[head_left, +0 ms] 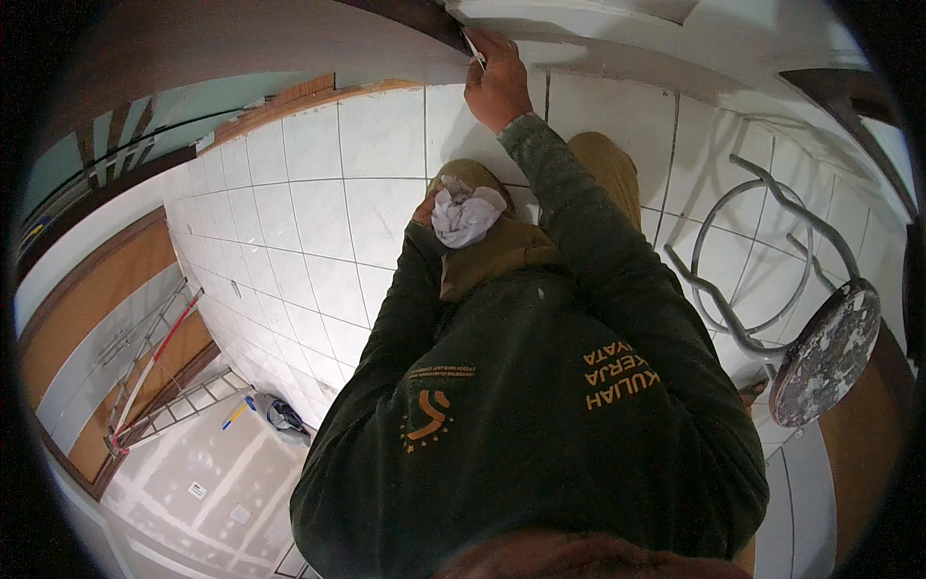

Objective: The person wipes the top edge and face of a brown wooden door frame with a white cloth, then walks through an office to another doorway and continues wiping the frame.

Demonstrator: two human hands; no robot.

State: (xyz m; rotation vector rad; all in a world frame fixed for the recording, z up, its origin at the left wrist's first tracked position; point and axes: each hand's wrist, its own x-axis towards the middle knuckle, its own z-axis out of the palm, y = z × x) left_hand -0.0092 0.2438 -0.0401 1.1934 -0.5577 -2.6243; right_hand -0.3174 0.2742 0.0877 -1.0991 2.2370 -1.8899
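My left hand (425, 208) is closed around a crumpled white cloth (469, 214), held low in front of my body near my knee. The cloth covers most of its fingers. My right hand (500, 85) reaches forward to the edge of a dark brown wooden panel (424, 14). Its fingers are pinched on a thin white strip (476, 48), whose far end meets the dark edge. The strip is too small to tell its kind.
A stool (825, 352) with bent grey metal legs and a paint-spotted round seat lies tipped over at the right. White tiles (309, 217) cover the floor. At the lower left are a ladder (183, 405) and a dark bundle (280, 415).
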